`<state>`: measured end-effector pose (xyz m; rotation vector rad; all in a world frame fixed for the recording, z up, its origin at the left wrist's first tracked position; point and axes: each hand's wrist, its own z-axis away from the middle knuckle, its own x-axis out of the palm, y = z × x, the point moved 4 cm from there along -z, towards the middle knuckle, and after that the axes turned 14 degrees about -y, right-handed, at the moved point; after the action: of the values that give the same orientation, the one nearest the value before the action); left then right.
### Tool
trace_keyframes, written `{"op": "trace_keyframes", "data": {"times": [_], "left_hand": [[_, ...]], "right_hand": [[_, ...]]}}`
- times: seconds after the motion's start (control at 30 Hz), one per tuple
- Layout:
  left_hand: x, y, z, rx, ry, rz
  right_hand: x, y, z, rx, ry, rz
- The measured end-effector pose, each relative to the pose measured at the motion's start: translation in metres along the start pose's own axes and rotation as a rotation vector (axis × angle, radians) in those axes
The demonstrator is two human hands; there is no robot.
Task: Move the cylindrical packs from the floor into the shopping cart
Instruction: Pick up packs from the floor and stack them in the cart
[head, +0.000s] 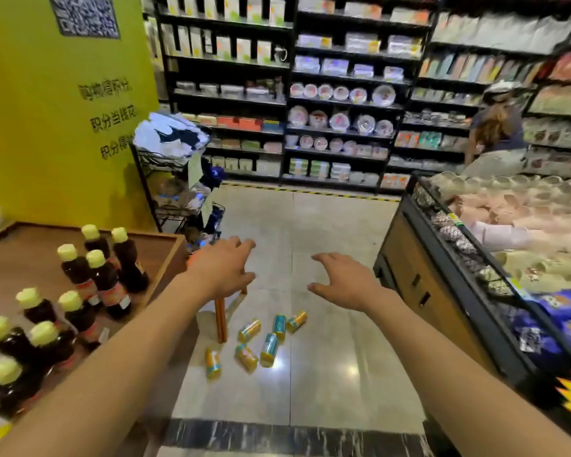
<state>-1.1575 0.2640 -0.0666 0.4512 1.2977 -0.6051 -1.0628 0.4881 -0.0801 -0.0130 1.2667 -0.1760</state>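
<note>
**A:** Status on the hands?

**B:** Both out in front of me, above the floor [327,225]. My left hand [223,268] has its fingers spread and relaxed, holding nothing. My right hand [343,282] is the same — fingers loose and apart, thumb out, empty.

**A:** And the packs?

**B:** Six cylindrical packs [269,349] lie on their sides on the tiles, below and between my hands. Yellow wrap with a teal band. Loose cluster, pointing different ways; two of them at the far side look close to touching, the one at the left [212,362] lies a bit apart. None is in either hand.

**A:** Cart?

**B:** Can't pick one out for certain. There's an orange-brown upright bar [221,319] just under my left hand, beside the packs — can't tell what it belongs to.

**A:** Surroundings?

**B:** Wooden display tray [165,245] on my left with dark bottles [103,278], yellow caps. Yellow wall [47,127] behind it, a black wire rack [178,206] next to that. Counter with a dark rim [459,258] on my right, piled goods on top. Black shelving [310,110] across the aisle with plates and boxes; another person [498,133] stands at its right end.
</note>
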Motion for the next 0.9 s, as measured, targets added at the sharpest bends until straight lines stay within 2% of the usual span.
{"op": "trace_keyframes", "data": {"times": [0.2,0.43,0.73,0.9], "left_hand": [[-0.005,-0.024,-0.085,0.092,-0.045,-0.018],[-0.010,-0.015,-0.184,0.171,-0.071,-0.030],[-0.002,-0.002,-0.341,0.121,-0.174,-0.023],[-0.012,0.008,-0.438,0.079,-0.172,0.017]], "right_hand": [[-0.022,0.025,-0.053,0.101,0.011,-0.042],[-0.036,0.070,-0.120,0.149,-0.013,-0.047],[-0.066,0.161,-0.262,0.067,-0.076,-0.027],[-0.078,0.203,-0.362,-0.027,-0.114,0.020]]}}
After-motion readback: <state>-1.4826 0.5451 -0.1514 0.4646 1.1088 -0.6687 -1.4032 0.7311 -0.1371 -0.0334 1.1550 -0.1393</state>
